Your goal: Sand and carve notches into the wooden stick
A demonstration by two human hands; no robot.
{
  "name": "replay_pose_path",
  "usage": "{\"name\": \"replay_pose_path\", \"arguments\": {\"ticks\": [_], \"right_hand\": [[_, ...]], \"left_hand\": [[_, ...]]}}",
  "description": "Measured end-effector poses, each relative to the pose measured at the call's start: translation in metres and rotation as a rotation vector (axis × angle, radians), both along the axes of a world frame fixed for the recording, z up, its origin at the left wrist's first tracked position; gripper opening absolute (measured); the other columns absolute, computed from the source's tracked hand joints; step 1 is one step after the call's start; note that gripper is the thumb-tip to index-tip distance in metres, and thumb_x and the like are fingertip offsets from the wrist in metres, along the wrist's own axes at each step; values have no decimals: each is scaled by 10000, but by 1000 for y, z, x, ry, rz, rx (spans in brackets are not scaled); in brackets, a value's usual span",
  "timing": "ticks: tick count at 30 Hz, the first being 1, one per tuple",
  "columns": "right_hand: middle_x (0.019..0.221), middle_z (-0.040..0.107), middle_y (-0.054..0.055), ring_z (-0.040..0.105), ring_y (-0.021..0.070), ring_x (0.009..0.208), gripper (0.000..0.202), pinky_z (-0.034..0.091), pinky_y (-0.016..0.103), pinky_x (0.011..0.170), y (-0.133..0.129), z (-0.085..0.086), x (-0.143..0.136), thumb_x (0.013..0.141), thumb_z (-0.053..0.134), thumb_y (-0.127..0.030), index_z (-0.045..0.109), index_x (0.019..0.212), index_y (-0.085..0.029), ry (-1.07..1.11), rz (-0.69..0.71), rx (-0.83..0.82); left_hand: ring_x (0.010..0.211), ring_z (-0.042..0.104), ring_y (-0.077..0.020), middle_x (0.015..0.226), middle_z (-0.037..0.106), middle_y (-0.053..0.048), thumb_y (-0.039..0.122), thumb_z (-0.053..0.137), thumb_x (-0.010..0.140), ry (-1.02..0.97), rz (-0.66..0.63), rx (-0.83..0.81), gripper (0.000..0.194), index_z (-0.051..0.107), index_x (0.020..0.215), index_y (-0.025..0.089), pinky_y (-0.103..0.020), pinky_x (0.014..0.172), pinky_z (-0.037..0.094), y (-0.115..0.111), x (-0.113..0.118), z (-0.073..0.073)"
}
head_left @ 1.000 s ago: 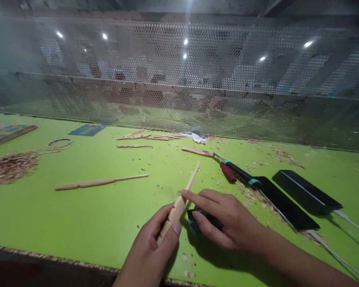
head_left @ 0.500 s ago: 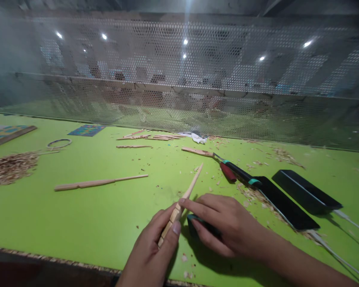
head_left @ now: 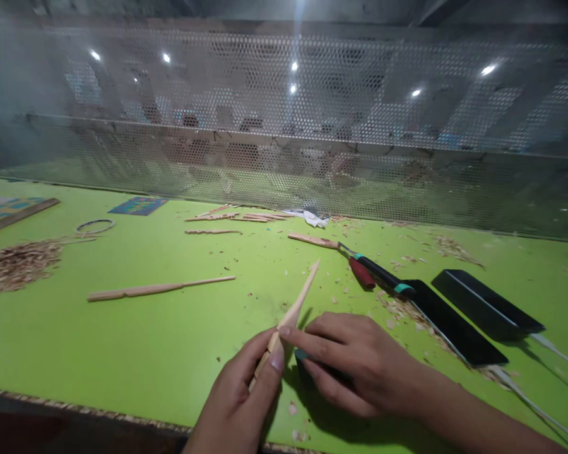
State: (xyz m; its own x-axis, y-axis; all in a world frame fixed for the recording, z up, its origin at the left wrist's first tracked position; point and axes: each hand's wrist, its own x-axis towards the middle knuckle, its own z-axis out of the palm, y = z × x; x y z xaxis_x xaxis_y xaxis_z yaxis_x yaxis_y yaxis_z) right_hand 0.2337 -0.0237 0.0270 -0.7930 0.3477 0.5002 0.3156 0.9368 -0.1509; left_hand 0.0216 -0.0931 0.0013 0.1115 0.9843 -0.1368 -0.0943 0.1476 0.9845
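A pale carved wooden stick (head_left: 299, 306) with a pointed tip slants up and away from me. My left hand (head_left: 239, 394) is closed round its notched lower end, thumb on top. The index fingertip of my right hand (head_left: 360, 359) touches the stick near its middle. Below that finger, the other fingers of my right hand curl round a dark object (head_left: 305, 369) with a teal edge. Most of that object is hidden, so its kind is unclear. Another carved wooden stick (head_left: 156, 290) lies on the green table (head_left: 137, 353) to the left.
Toward the right lie a black-and-teal handled tool (head_left: 381, 272), a red handle (head_left: 361, 274), a black phone (head_left: 459, 328) and a black box-shaped device (head_left: 487, 306), both cabled. Wood shavings (head_left: 19, 265) pile up at left. Thin carved sticks (head_left: 260, 217) lie before a perforated screen (head_left: 284, 157).
The stick has turned slightly in my left hand, and its notched part shows less. My right index fingertip has shifted slightly toward me along it.
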Motion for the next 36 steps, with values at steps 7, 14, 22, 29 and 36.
{"name": "replay_pose_path", "arguments": {"ticks": [7,14,22,29,36], "right_hand": [[968,647,27,605,165,817,334,478,269,710,6,-2,4,1044,565,-568,634,1116,-249,422,-196,-732],[1087,652,33,651,190,923,677,500,277,763,9,-1,1,767,880,-632,595,1275,-287,532,-133,-1336],[1023,723,7,670,138,875,466,535,263,813,12,3,-3,822,888,-351,713,1249,-284,542,-119,-1423],[1051,767,50,704,182,905,501,575,284,801,16,-1,-4,705,966,-390,776,1144,-242,704,-238,-1482],[668,624,-20,561,113,554,423,559,258,636,9,8,-13,742,908,-571,723,836,-202,836,-363,-1587]], "left_hand": [[498,287,-56,649,419,95,626,695,943,-201,-42,-204,482,642,1167,202,-162,466,248,-4,4,3],[434,292,-52,648,458,98,629,586,1003,-172,-90,-123,437,557,1145,217,-192,418,240,0,1,-5],[433,316,-42,679,479,92,632,580,1005,-168,-96,-130,429,541,1129,223,-193,423,242,1,1,-6],[441,320,-43,684,487,89,641,589,995,-167,-73,-135,438,549,1118,223,-197,429,229,0,-1,-4],[456,318,-47,689,483,85,628,579,1005,-165,-95,-143,427,544,1118,219,-196,444,239,1,0,-2]]}}
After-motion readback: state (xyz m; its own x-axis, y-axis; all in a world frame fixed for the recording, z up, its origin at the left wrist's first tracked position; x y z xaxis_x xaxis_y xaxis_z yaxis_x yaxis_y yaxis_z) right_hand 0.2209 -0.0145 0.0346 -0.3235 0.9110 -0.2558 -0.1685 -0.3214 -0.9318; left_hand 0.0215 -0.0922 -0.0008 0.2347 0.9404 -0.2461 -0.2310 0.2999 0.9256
